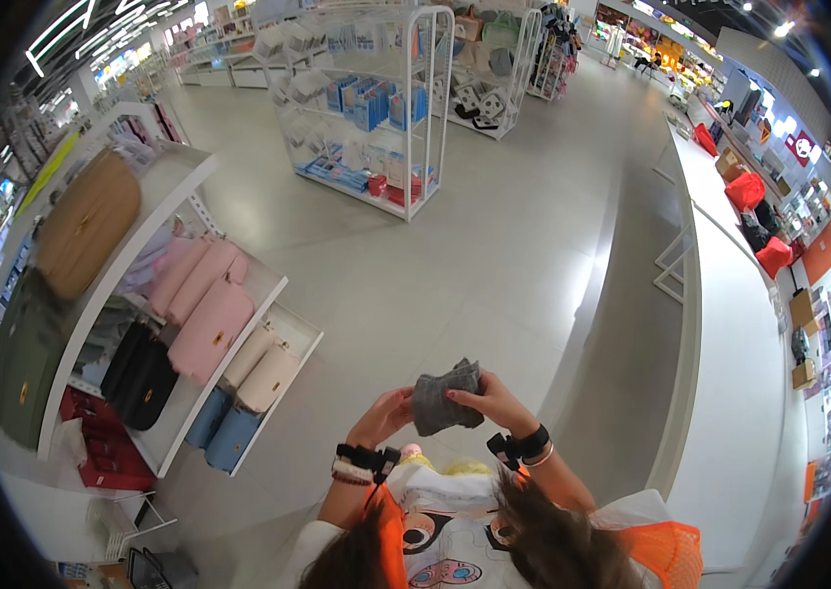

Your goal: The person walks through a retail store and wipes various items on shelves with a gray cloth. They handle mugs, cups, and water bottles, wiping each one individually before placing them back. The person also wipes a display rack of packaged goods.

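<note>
A folded grey cloth [439, 401] is held up in front of my chest, above the floor. My right hand [493, 401] grips its right side, thumb across the front face. The fingers of my left hand [384, 416] close around its left edge. Both wrists wear black straps with small devices on them. What lies behind the cloth, including some of my fingertips, is hidden.
At left, a white shelf unit [215, 414] holds pink handbags [211, 331], black handbags [139, 375] and blue handbags [233, 439]. A white wire rack [408, 147] with packets stands ahead. Along the right runs a long white counter [735, 368] with red bags [745, 191] beyond it.
</note>
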Tool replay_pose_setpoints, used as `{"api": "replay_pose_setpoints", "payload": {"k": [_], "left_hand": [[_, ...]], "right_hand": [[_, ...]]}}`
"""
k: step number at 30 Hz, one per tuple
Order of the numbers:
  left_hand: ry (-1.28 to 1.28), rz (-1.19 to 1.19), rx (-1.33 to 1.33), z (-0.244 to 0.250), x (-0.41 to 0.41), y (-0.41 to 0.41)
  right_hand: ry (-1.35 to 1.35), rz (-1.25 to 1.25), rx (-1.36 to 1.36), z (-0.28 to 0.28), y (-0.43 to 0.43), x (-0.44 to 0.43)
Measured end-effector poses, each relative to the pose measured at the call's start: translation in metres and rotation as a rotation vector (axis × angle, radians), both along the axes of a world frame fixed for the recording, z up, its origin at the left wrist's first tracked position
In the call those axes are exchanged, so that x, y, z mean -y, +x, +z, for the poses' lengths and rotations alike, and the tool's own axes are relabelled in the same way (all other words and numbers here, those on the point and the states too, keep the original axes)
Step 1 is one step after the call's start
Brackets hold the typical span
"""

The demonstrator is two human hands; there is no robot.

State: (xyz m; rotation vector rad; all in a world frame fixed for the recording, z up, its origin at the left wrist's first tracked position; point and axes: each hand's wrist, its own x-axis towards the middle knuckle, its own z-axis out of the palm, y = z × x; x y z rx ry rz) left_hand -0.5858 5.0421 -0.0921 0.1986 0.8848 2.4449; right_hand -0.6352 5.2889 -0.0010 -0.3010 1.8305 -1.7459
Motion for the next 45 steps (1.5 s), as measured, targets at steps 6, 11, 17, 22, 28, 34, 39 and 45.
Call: {"api": "replay_pose_setpoints", "payload": {"k": [6,11,17,22,28,34,39,45], "left_hand": [[-0.048,-0.381,0.125,-0.023,-0.002,-0.135],[0.157,-0.262,0.043,-0.057,0.009,-0.260],[0.038,0.155,0.223,-0.021,0.049,-0.406],[-0.182,0.479,0.422,0.013,0.098,-0.504],[-0.157,0.519,0.427,0.002,0.191,-0.591],[-0.349,0.427,0.411,0.003,0.287,-0.708],[-0.381,0.443,0.330,0.002,0.349,-0.783],[-0.537,0.597,0.337,-0.001,0.408,-0.827]], "right_hand": [[0.026,-0.057,0.065,-0.012,-0.108,0.016],[0.064,0.012,-0.016,-0.024,-0.236,0.044],[0.081,0.086,-0.071,-0.028,-0.423,0.103],[-0.072,0.164,-0.047,-0.058,-0.559,0.150],[0.006,0.099,-0.079,-0.068,-0.649,0.232],[-0.013,-0.025,0.000,-0.083,-0.744,0.321],[0.036,-0.040,0.086,-0.078,-0.825,0.373],[-0.183,-0.195,0.368,-0.099,-0.919,0.401]]}}
